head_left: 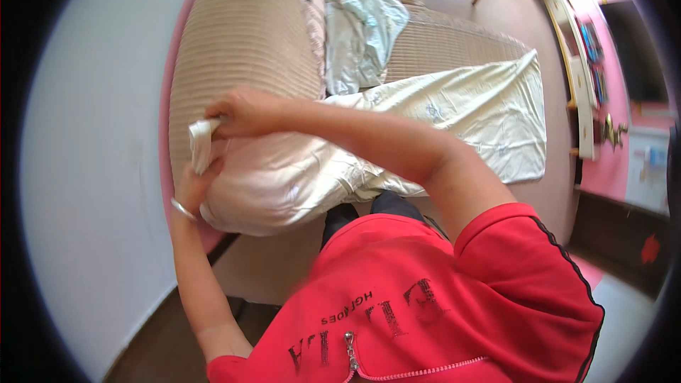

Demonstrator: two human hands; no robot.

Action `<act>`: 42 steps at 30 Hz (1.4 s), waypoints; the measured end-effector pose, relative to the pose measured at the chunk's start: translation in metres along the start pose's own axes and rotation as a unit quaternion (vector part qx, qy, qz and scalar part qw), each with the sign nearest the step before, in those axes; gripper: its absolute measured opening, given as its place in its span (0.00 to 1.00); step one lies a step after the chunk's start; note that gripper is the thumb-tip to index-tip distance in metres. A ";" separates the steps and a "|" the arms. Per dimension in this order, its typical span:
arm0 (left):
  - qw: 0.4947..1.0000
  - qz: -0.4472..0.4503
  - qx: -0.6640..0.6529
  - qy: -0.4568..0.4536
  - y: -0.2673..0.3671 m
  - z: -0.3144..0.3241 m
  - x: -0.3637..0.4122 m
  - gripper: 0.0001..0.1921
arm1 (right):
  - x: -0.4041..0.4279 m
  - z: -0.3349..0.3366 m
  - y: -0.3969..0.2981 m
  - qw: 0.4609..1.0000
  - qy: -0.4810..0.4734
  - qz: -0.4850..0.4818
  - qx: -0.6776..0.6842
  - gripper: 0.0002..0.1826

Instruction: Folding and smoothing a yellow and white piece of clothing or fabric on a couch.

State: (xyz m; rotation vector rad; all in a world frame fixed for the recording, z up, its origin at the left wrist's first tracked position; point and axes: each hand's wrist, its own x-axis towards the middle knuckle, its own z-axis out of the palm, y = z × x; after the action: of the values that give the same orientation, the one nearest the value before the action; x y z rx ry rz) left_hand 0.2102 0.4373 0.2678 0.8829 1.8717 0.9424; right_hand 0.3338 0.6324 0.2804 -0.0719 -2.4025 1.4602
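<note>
A cream printed cloth (479, 111) lies across the near end of a sofa and bunches over what looks like its armrest at the left. My right hand (245, 113) reaches across to the left and grips a folded strip of pale fabric (201, 143), apparently the cloth's edge. Just below it, my left hand (199, 183), with a silver bangle (183, 209) at the wrist, pinches the lower end of that strip. Some of its fingers are hidden by the fabric.
The sofa's backrest (250, 26) has a tan ribbed cover. A crumpled pale blue cloth (362, 26) lies on the ribbed seat (441, 37). A white wall (96, 133) rises close on the left. White shelving (582, 96) and a dark low cabinet (617, 234) stand on the right.
</note>
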 end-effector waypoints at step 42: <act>0.931 -0.309 -0.168 0.095 0.063 -0.091 0.156 0.27 | -0.354 0.055 0.269 0.463 0.625 0.354 0.519 0.27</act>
State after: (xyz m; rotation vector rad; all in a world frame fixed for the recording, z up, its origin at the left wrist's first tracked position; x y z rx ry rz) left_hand 0.0797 0.5735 0.2985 -0.0215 1.8920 0.9191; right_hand 0.6182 0.6380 -0.0657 -1.3570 -0.0329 1.7854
